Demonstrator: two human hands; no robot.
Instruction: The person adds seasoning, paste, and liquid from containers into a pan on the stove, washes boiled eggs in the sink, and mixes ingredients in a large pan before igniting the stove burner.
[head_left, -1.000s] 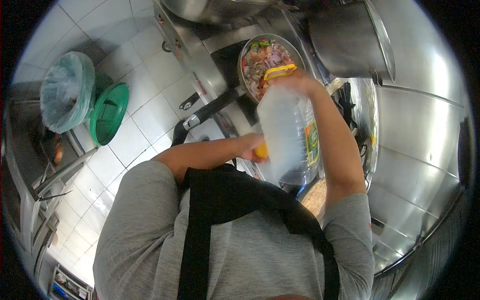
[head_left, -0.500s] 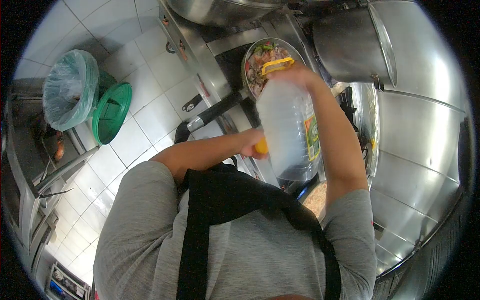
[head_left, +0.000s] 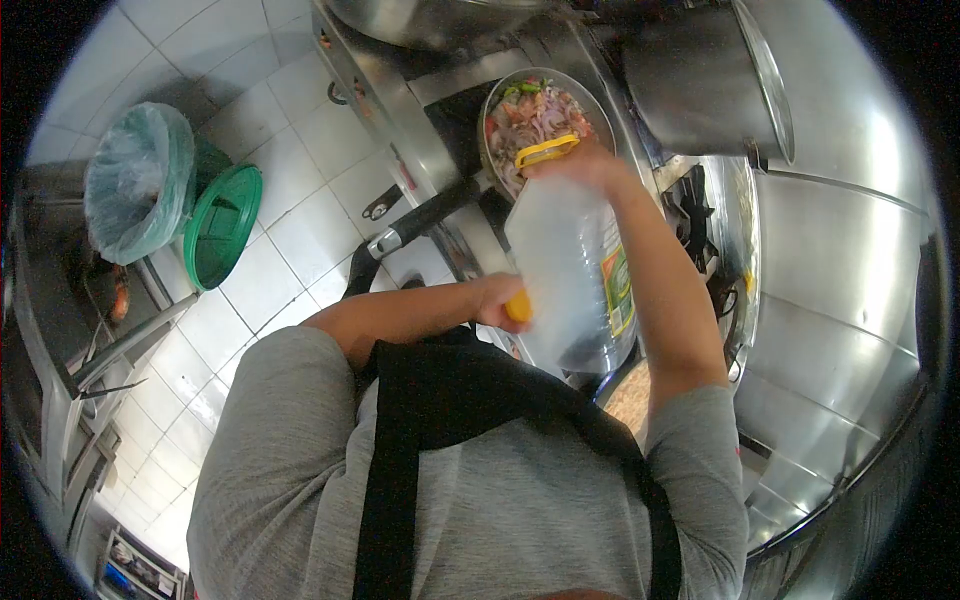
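So, right hand (head_left: 596, 168) on jug (head_left: 565, 270).

A single camera is looking forward and steeply down from the person's head, its wide round lens bending straight lines and leaving the corners black. The shirt (head_left: 530, 510) is filling the bottom, closest of all. The left hand (head_left: 497, 303) and right hand (head_left: 590, 165) are showing farther off, around the middle, with the pan (head_left: 601, 116) lying beyond. Floor (head_left: 310, 200) is stretching leftward; steel panels (head_left: 830, 310) are curving along the right.
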